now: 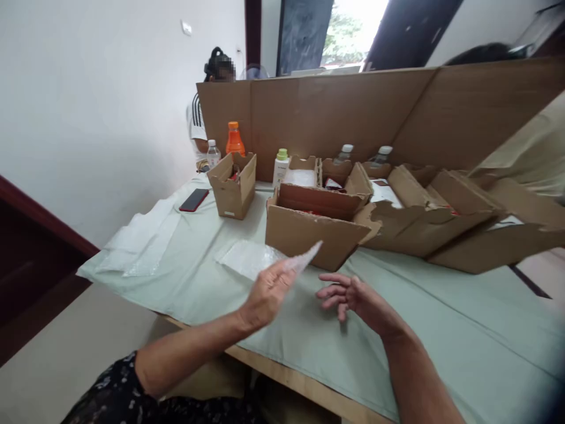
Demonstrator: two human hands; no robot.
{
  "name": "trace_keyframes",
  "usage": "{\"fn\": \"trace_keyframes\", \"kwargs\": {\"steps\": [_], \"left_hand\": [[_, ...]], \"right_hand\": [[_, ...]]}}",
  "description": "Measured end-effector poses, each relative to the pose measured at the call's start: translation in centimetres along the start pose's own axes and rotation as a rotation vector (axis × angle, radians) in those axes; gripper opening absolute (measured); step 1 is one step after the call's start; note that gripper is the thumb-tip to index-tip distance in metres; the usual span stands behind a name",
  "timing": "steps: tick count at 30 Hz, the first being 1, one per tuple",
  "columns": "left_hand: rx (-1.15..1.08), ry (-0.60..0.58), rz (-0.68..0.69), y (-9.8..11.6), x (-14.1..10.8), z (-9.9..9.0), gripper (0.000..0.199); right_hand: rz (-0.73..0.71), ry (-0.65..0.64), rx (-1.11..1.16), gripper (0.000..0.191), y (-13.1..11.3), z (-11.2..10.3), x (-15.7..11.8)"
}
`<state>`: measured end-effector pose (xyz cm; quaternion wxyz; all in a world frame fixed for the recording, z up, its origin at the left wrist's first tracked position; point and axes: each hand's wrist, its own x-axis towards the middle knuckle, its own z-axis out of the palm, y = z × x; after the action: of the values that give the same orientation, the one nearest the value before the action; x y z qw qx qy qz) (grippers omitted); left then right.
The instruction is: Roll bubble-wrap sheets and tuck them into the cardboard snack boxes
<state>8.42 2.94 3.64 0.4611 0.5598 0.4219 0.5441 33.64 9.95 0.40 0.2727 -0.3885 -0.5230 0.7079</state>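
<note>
The left hand (268, 291) pinches a piece of wrap (306, 258) between thumb and fingers, above the cloth (445, 318) and before a box (304, 235). The right hand (355, 297) hovers nearby, fingers loosely spread.

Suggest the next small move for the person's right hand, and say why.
Perhaps bring the right hand to the free tip of the translucent piece: the left hand pinches it, its tip sticks out unsupported, and the right hand is open nearby with nothing visible in it.
</note>
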Motion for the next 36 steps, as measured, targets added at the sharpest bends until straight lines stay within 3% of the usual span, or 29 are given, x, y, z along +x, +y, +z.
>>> {"fn": "trace_keyframes", "kwargs": {"steps": [2,4,6,8,11,15,18,20,25,30,36], "left_hand": [[0.093,-0.095,0.010,-2.3,-0.4,3.0,0.046],[0.214,-0.241,-0.008,-4.1,-0.6,4.8,0.050],[0.331,-0.397,-0.047,-5.1,-0.8,5.3,0.065],[0.414,-0.472,-0.046,-5.5,-0.7,4.7,0.080],[0.517,-0.416,0.076,-5.2,0.7,2.6,0.064],[0.780,-0.271,0.266,-5.7,3.9,-1.2,0.033],[1.001,-0.176,0.243,-7.6,5.1,-3.6,0.026],[1.046,-0.173,0.234,-8.7,5.1,-4.5,0.023],[1.141,-0.182,0.283,-9.3,4.6,-5.3,0.023],[1.149,-0.169,0.369,-9.4,4.7,-5.5,0.021],[1.066,-0.098,0.449,-9.0,4.6,-5.7,0.021]], "right_hand": [[0.019,-0.068,0.070,0.088,0.6,-0.6,0.1],[0.016,-0.050,0.071,0.091,0.9,-1.4,-0.2],[0.021,0.046,0.001,0.092,0.9,-2.0,-0.4],[0.041,0.152,-0.103,0.094,0.8,-2.0,-0.5],[0.051,0.215,-0.224,0.084,0.6,-1.3,-0.2],[0.030,0.267,-0.337,0.053,0.7,-0.8,0.4],[0.006,0.308,-0.407,0.035,1.0,-1.1,0.6],[-0.021,0.328,-0.460,0.028,1.1,-1.2,0.6],[-0.092,0.401,-0.657,0.020,1.2,-1.0,0.4],[-0.138,0.411,-0.682,0.019,1.5,-1.0,0.4],[-0.356,0.351,-0.642,0.016,0.6,-0.8,-0.4]]}}
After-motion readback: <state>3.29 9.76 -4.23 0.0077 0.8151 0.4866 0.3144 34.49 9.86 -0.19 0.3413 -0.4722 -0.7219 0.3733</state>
